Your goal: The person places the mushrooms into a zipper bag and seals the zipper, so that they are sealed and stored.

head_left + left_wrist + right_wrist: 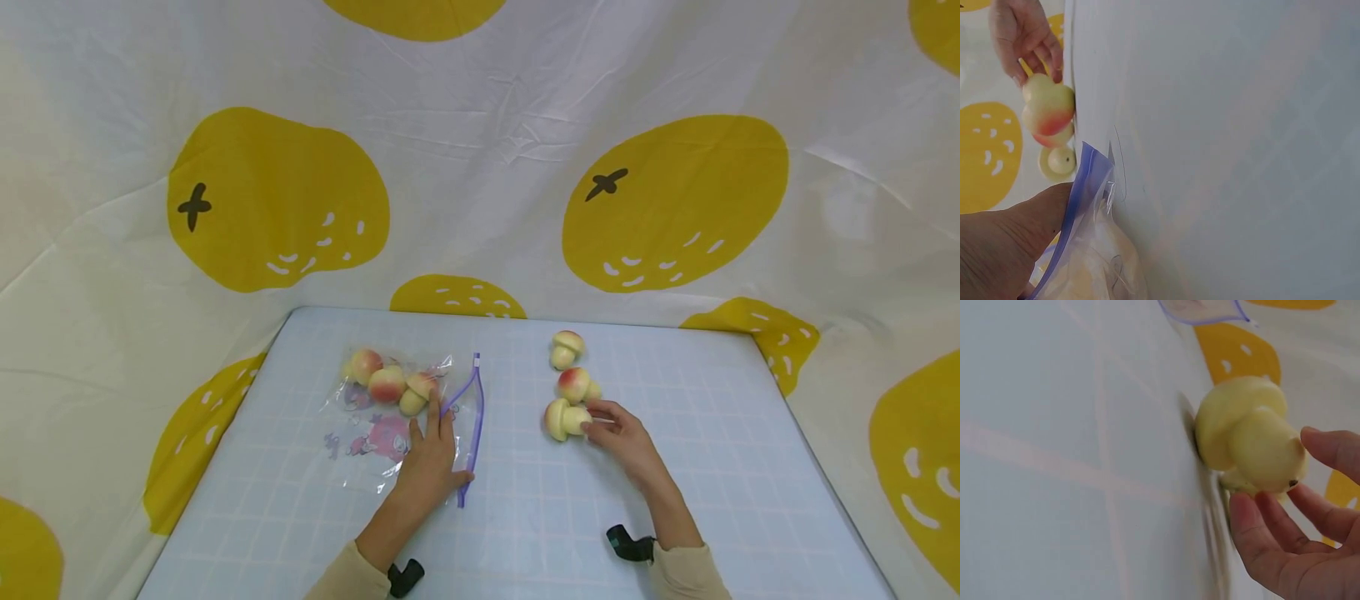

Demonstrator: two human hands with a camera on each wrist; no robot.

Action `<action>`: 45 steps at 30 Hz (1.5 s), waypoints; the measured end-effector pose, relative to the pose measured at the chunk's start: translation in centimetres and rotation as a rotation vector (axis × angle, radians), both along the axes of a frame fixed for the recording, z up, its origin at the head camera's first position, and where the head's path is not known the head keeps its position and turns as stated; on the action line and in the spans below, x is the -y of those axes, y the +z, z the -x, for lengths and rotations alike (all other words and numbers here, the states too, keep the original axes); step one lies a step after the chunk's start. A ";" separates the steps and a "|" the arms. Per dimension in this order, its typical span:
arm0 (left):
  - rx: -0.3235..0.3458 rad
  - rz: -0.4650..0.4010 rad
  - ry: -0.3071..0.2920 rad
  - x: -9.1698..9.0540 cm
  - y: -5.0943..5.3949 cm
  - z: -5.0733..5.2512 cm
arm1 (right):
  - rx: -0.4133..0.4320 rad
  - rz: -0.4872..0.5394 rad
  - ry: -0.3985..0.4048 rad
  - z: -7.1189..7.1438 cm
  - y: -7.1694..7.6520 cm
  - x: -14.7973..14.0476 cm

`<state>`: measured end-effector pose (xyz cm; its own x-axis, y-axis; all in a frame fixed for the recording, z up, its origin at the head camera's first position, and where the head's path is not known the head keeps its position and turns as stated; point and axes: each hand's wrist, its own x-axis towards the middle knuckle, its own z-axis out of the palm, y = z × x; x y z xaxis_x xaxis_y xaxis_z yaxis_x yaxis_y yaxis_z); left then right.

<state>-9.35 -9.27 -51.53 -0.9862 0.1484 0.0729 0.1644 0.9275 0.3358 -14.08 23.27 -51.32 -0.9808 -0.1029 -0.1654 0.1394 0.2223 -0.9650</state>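
Left hand (426,462) is resting low, left of the frame's middle, its fingers spreading over a clear bag (384,437), its thumb touching the purple zip strip (481,408) at the bag's right edge; right hand (628,446), in the lower right, is pinching the stem of a cream-and-red mushroom (558,419) between thumb and fingers; that mushroom is facing the bag, between both hands but nearer the right one, well apart from the left. A second mushroom (574,385) is lying just above it, a third (567,347) farther up; more mushrooms (386,385) are lying inside the bag's upper part, one at the left fingertips; a pale gridded bench (750,467) is spreading beneath.
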 end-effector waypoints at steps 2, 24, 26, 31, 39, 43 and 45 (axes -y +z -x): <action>-0.006 0.000 0.000 0.0 0.0 0.0 | 0.003 0.014 -0.006 0.0 -0.1 0.2; 0.009 0.003 0.004 0.0 0.2 0.0 | 0.015 0.129 -0.042 -0.1 -0.9 0.4; 0.013 -0.005 0.006 0.0 0.2 0.0 | 0.011 0.137 -0.043 -0.1 -1.0 0.4; 0.012 0.002 0.006 -0.1 0.1 0.0 | 0.000 0.169 -0.045 0.0 -1.1 0.9; -0.003 0.024 0.001 0.0 0.0 0.1 | 0.011 0.223 -0.031 0.1 -1.2 2.9; 0.004 0.025 -0.003 0.0 0.0 0.1 | 0.018 0.242 -0.017 0.3 -1.1 3.9; 0.003 0.028 -0.008 -0.1 0.0 0.0 | 0.018 0.247 -0.008 0.4 -1.1 4.3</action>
<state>-9.38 -9.22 -51.54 -0.9853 0.1578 0.0655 0.1705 0.9352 0.3105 -14.46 18.93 -52.42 -0.9789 -0.1349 -0.1532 0.1574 -0.0208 -0.9873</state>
